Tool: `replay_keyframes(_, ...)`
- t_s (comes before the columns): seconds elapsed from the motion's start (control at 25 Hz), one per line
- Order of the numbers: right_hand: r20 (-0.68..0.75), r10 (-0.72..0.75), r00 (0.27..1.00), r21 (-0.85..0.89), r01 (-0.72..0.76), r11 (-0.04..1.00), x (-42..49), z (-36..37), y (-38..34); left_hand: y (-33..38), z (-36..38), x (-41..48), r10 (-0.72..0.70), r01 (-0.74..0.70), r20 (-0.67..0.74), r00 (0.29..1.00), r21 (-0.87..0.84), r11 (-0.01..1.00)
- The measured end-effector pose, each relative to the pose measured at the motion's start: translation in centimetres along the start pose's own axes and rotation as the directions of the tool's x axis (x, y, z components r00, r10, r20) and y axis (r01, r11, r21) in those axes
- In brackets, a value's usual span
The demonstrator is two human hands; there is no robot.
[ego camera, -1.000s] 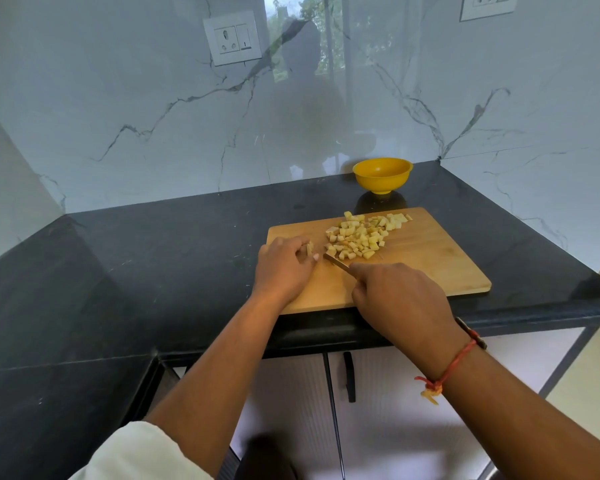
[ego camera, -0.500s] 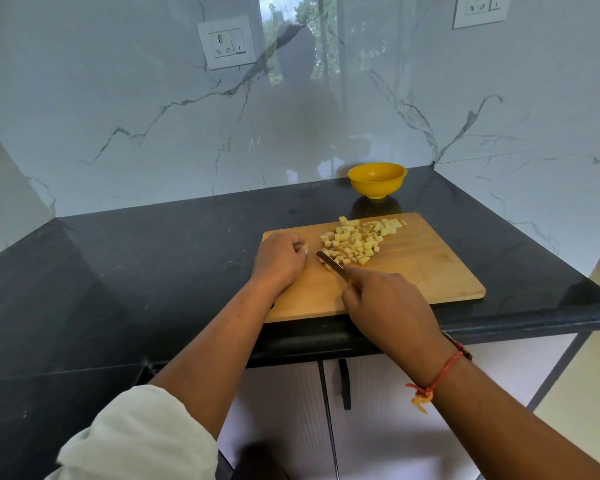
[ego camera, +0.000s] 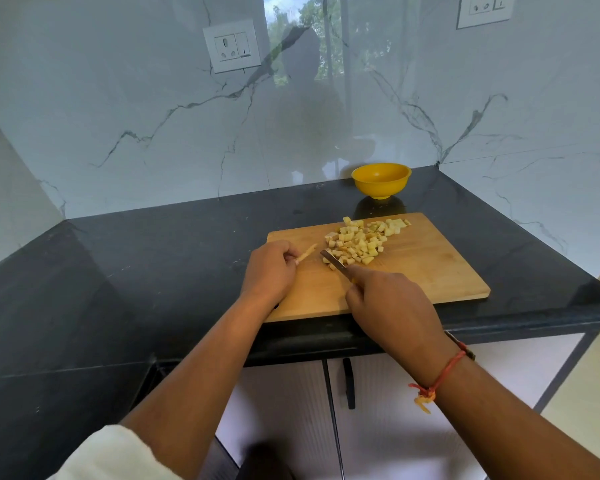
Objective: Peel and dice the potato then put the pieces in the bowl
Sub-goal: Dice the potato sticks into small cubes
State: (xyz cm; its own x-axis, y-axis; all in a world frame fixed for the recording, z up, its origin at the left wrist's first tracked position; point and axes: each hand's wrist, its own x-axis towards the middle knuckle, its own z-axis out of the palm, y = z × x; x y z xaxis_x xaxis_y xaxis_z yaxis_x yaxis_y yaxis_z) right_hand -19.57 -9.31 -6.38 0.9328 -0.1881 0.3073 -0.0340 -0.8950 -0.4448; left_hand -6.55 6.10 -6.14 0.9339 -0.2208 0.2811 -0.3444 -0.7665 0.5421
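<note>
Potato strip [ego camera: 307, 252] pinched in grip of left hand [ego camera: 271, 271], knife [ego camera: 335, 261] clamped in grip of right hand [ego camera: 392, 306].

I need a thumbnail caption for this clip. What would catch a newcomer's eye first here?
The heap of pale diced potato sits at the far middle of the wooden cutting board, with the bright yellow bowl on the black counter just behind it. Near the board's left end the left hand pinches a thin potato strip, while the right hand grips a knife whose blade points toward the heap.
</note>
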Motion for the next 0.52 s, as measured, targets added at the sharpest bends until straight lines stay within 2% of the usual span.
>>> replay_keyframes(0.2,0.025,-0.039,0.999,-0.05,0.041,0.998,0.1,0.1,-1.3,-0.3,-0.3,-1.5,0.048,-0.048,-0.003,0.999,-0.093,0.995)
replay_keyframes(0.52,0.104,-0.024,0.994,-0.111,0.036,0.993,1.3,0.4,-2.4,-0.2,-0.2,-1.6,0.051,-0.056,-0.041,0.998,-0.123,0.991)
